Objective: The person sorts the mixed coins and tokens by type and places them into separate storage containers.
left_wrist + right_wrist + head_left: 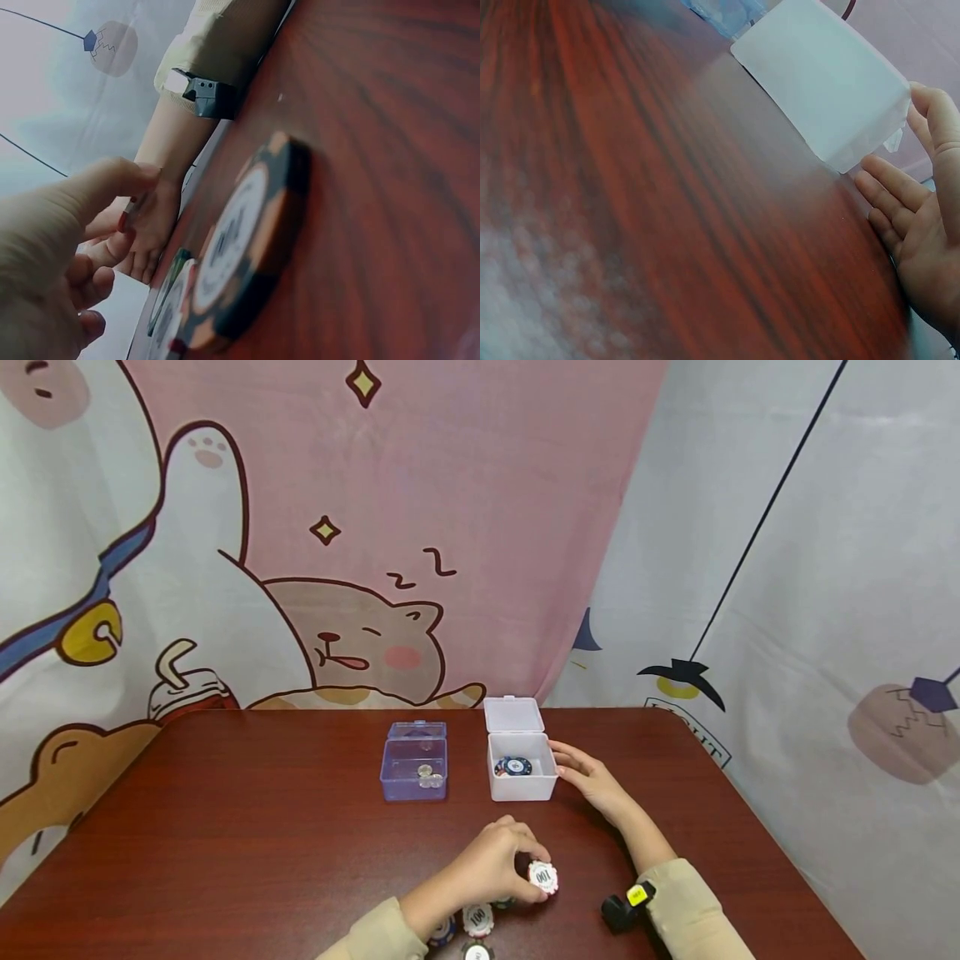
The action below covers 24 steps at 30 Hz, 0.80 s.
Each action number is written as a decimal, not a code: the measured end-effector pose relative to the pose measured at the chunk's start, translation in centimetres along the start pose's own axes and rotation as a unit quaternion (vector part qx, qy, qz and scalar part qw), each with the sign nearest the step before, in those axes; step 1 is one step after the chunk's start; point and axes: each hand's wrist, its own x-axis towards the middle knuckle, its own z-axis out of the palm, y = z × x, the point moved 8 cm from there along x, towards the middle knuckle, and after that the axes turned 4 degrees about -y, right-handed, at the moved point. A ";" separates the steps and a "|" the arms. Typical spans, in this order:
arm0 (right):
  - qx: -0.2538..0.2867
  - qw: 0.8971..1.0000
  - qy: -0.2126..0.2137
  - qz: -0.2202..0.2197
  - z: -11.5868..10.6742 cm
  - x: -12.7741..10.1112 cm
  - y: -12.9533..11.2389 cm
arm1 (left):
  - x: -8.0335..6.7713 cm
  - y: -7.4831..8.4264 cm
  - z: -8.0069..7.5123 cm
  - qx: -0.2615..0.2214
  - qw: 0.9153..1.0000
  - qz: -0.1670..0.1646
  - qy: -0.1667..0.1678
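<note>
While your left hand [491, 864] pinches a white chip [543, 877], hiding others beneath, your right hand [588, 777] rests relaxed beside the white box [521, 789].

Landmark: black-and-orange chip [240, 247], lying flat on the desk [375, 187].
Further chips: green-edged chip [169, 289] and others just beside the landmark chip.
Left hand [52, 255]: near the landmark chip, pinching a red-and-white chip [128, 214] at the fingertips.
Right hand [146, 229]: beyond the chips, fingers relaxed, on the desk.
</note>
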 end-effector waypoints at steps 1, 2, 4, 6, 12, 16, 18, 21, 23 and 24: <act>0.000 1.000 0.000 0.001 0.0 0.0 0.0 | 0.0 -0.1 -0.1 -0.004 1.000 -0.001 0.004; 0.001 1.000 0.001 0.001 0.0 0.0 0.0 | 0.1 -0.1 -0.2 -0.008 1.000 -0.001 0.007; 0.001 1.000 0.001 0.003 0.0 0.0 0.0 | 0.1 -0.4 -0.4 -0.014 1.000 -0.005 0.013; 0.000 1.000 0.001 0.006 0.0 0.0 0.0 | 0.2 -0.5 -0.6 -0.020 1.000 -0.009 0.016; 0.005 1.000 0.000 0.000 0.1 0.1 0.1 | 0.4 -0.8 -1.7 -0.042 0.999 -0.022 0.019; 0.012 1.000 0.000 -0.015 -0.1 0.4 1.1 | 0.6 -1.0 -2.7 -0.046 0.998 -0.031 0.018; 0.014 1.000 0.000 -0.019 -0.1 0.4 1.1 | 0.7 -1.1 -3.3 -0.041 0.998 -0.031 0.022; 0.015 1.000 -0.003 -0.014 -0.1 0.4 0.7 | 1.0 -1.4 -4.0 -0.035 0.998 -0.026 0.035; 0.014 1.000 -0.006 -0.011 0.1 0.2 0.1 | 1.2 -1.6 -4.5 -0.032 0.998 -0.026 0.043; 0.011 1.000 -0.007 -0.011 0.1 0.2 0.1 | 1.3 -1.7 -4.7 -0.034 0.998 -0.028 0.046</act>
